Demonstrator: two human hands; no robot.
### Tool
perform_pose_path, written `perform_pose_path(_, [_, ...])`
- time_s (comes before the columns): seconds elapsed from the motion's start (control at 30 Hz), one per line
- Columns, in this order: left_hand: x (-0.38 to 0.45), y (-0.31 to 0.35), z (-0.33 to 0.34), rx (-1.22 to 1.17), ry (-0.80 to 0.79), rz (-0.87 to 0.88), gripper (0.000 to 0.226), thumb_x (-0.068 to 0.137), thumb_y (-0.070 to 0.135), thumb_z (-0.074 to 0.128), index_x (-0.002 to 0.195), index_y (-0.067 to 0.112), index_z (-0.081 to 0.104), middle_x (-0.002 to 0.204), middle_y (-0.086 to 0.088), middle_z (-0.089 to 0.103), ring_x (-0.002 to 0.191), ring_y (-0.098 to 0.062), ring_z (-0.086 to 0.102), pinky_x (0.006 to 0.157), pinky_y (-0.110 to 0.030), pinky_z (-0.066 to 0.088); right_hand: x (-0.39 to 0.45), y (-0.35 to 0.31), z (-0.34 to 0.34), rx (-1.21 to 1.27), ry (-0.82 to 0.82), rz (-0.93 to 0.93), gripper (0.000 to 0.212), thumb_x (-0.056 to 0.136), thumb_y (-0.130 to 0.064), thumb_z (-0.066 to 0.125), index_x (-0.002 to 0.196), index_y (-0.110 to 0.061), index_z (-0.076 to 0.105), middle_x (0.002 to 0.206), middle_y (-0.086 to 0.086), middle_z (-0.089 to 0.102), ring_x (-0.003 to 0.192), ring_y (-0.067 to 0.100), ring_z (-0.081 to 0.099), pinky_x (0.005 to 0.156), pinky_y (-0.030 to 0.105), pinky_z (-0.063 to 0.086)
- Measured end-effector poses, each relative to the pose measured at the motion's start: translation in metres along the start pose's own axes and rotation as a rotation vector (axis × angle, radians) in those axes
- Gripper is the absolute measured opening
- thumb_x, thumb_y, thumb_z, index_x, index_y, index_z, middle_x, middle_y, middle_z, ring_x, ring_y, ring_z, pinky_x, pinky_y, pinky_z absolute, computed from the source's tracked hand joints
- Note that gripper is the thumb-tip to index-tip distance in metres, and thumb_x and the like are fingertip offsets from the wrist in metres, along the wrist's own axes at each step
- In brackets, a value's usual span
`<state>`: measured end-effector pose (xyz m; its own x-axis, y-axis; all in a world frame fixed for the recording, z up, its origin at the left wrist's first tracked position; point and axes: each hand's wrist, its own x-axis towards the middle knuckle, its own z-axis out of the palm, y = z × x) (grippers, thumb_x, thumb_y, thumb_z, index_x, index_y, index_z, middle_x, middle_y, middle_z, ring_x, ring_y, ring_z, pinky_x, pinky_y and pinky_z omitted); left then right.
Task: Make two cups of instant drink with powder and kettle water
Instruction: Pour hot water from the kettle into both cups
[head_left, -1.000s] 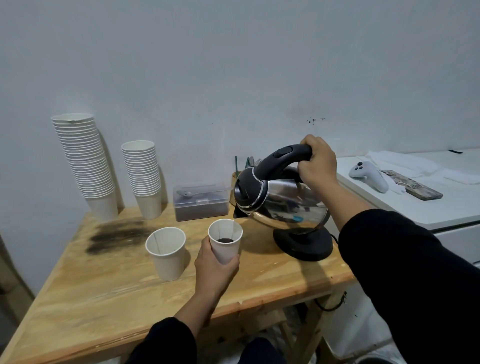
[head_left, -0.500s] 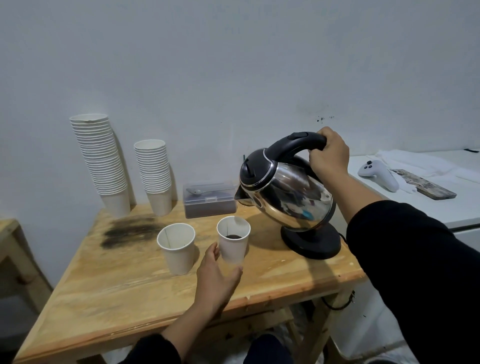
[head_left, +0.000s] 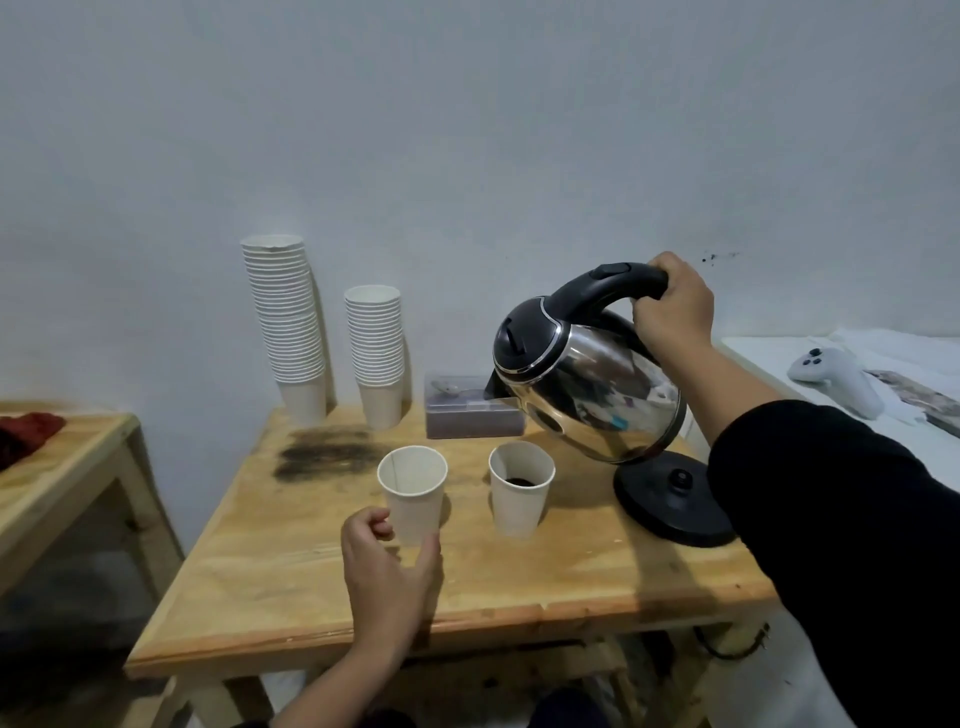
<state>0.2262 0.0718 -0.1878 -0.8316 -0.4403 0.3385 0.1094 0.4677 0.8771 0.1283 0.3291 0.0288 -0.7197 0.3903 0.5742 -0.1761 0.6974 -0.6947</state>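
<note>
Two white paper cups stand side by side on the wooden table (head_left: 519, 587). The right cup (head_left: 520, 493) has dark liquid at its bottom. What the left cup (head_left: 413, 493) holds I cannot see. My right hand (head_left: 670, 306) grips the black handle of a steel kettle (head_left: 587, 384), held in the air and tilted left, its spout above and behind the right cup. My left hand (head_left: 387, 566) is open, fingers curled around the base of the left cup, thumb and fingers close to its sides. A clear powder box (head_left: 470, 418) with a spoon on its lid sits behind the cups.
The black kettle base (head_left: 670, 499) sits at the table's right. Two tall stacks of paper cups (head_left: 332, 332) stand against the wall. A dark scorch mark (head_left: 322, 452) is on the tabletop. A white counter with a controller (head_left: 836, 382) lies right; another wooden table (head_left: 62, 467) left.
My left hand let go of the right cup and moved left to the left cup. The kettle rose and tilted back from pouring; the view shifted left.
</note>
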Motion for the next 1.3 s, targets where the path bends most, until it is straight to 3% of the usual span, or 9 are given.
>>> perform_pose_path(0.1, [0.018, -0.007, 0.0, -0.008, -0.034, -0.05, 0.081, 0.064, 0.019, 0.086, 0.129, 0.005, 0.039, 0.119, -0.004, 0.039, 0.111, -0.019, 0.044, 0.091, -0.033, 0.046, 0.005, -0.007, 0.011, 0.01, -0.032, -0.029, 0.026, 0.074, 0.009, 0.045, 0.082, -0.015, 0.048, 0.088, 0.007, 0.052, 0.079, 0.023, 0.046, 0.054, 0.022, 0.03])
perform_pose_path(0.17, [0.028, -0.012, 0.001, -0.013, -0.105, -0.075, 0.094, 0.063, 0.023, 0.088, 0.138, 0.007, 0.033, 0.133, -0.008, 0.039, 0.121, -0.021, 0.043, 0.102, -0.035, 0.042, 0.008, -0.013, 0.019, 0.014, -0.048, -0.054, 0.026, 0.074, 0.009, 0.045, 0.083, -0.015, 0.049, 0.088, 0.008, 0.052, 0.079, 0.023, 0.046, 0.054, 0.022, 0.03])
perform_pose_path(0.3, [0.044, -0.015, 0.002, -0.032, -0.257, -0.096, 0.104, 0.061, 0.028, 0.089, 0.144, 0.013, 0.028, 0.144, -0.006, 0.041, 0.128, -0.022, 0.044, 0.102, -0.032, 0.039, 0.013, -0.022, 0.035, 0.031, -0.084, -0.09, 0.026, 0.073, 0.01, 0.046, 0.087, -0.011, 0.054, 0.09, 0.008, 0.054, 0.081, 0.023, 0.048, 0.056, 0.023, 0.033])
perform_pose_path(0.43, [0.047, -0.016, 0.004, -0.099, -0.348, -0.105, 0.101, 0.061, 0.027, 0.088, 0.143, 0.023, 0.028, 0.135, 0.003, 0.048, 0.121, -0.017, 0.047, 0.098, -0.031, 0.045, 0.016, -0.029, 0.051, 0.059, -0.128, -0.127, 0.026, 0.073, 0.01, 0.046, 0.089, -0.009, 0.055, 0.09, 0.008, 0.054, 0.082, 0.023, 0.049, 0.067, 0.03, 0.038])
perform_pose_path(0.53, [0.047, -0.017, 0.006, -0.099, -0.341, -0.092, 0.094, 0.064, 0.029, 0.086, 0.14, 0.028, 0.031, 0.124, 0.011, 0.047, 0.113, -0.011, 0.046, 0.087, -0.023, 0.044, 0.017, -0.033, 0.062, 0.075, -0.165, -0.16, 0.028, 0.072, 0.011, 0.046, 0.084, -0.013, 0.053, 0.087, 0.007, 0.053, 0.081, 0.022, 0.047, 0.063, 0.028, 0.035])
perform_pose_path(0.87, [0.047, -0.023, 0.009, -0.049, -0.33, -0.095, 0.083, 0.066, 0.034, 0.084, 0.136, 0.022, 0.04, 0.128, 0.005, 0.054, 0.114, -0.014, 0.051, 0.095, -0.035, 0.051, 0.017, -0.039, 0.082, 0.071, -0.239, -0.29, 0.031, 0.067, 0.014, 0.046, 0.08, -0.014, 0.051, 0.084, 0.005, 0.051, 0.079, 0.021, 0.045, 0.059, 0.021, 0.033])
perform_pose_path(1.3, [0.049, -0.025, 0.01, -0.076, -0.354, -0.096, 0.081, 0.067, 0.032, 0.084, 0.135, 0.022, 0.041, 0.12, 0.009, 0.054, 0.108, -0.011, 0.052, 0.084, -0.022, 0.048, 0.013, -0.038, 0.088, 0.05, -0.272, -0.373, 0.032, 0.061, 0.015, 0.045, 0.081, -0.007, 0.056, 0.082, 0.008, 0.052, 0.079, 0.023, 0.046, 0.065, 0.031, 0.035])
